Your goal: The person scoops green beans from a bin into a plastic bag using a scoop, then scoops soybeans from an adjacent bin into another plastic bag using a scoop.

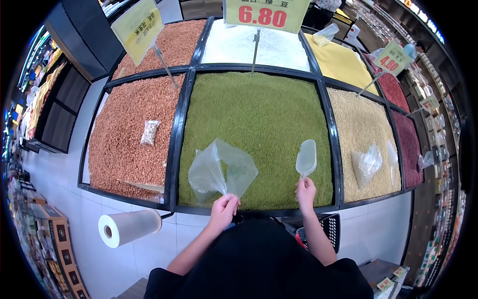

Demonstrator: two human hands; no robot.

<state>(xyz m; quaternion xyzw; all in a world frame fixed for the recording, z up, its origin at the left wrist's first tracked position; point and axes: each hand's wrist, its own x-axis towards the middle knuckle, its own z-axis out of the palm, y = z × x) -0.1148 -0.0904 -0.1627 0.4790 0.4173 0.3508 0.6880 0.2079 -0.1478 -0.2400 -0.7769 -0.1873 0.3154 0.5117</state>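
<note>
My left hand (pixel 225 211) is closed on a clear plastic bag (pixel 206 172), which spreads out above the front part of a bin full of mung beans (pixel 249 114). No beans can be made out inside the bag. In my right hand (pixel 305 192) is the handle of a translucent white scoop (pixel 306 157), its bowl pointing away from me over the beans. The scoop looks empty. Bag and scoop are apart, with green beans between them.
Left of the beans lie peanuts (pixel 124 114) with a small filled packet (pixel 149 132). Pale grain (pixel 361 119) on the right bears a tied bag (pixel 367 164). A bag roll (pixel 130 226) sticks out at front left. Price signs (pixel 264 14) rise on stems.
</note>
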